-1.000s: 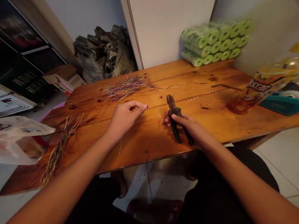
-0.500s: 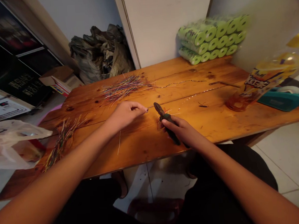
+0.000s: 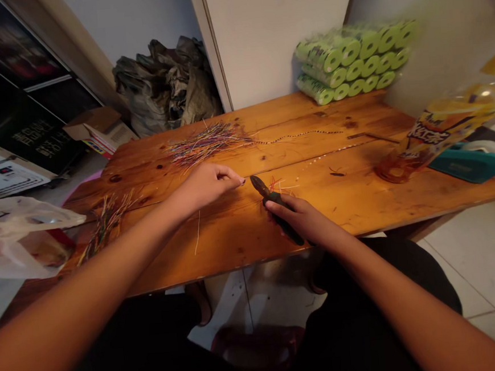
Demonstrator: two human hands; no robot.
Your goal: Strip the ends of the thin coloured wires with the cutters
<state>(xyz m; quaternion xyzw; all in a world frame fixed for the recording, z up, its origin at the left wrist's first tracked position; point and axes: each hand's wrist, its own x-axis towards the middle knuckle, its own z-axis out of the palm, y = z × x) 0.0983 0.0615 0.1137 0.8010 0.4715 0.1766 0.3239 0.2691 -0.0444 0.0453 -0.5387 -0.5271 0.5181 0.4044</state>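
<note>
My right hand [image 3: 297, 219] grips dark green-handled pliers [image 3: 275, 206], with the jaws pointing up and left. My left hand [image 3: 207, 186] rests over the wooden table [image 3: 318, 214], its pinched fingertips almost at the pliers' jaws. Whether a thin wire lies between those fingers is too fine to tell. A small tuft of red wire ends [image 3: 278, 185] lies just beyond the jaws. Farther back is a heap of multicoloured thin wires [image 3: 204, 145], with a long beaded strand [image 3: 299, 137] running right from it. A looser bundle of coloured wires [image 3: 107, 219] lies at the left.
A dark metal rod [image 3: 372, 137] lies on the table's right part, beside a plastic bottle [image 3: 440, 133] and a teal tape dispenser [image 3: 471, 165]. Wrapped green rolls [image 3: 351, 63] stand at the back. A white plastic bag [image 3: 15, 238] hangs over the left edge.
The pliers have swung from nearly upright to tilting left, their jaws now close to my left fingertips. My left hand has shifted slightly right.
</note>
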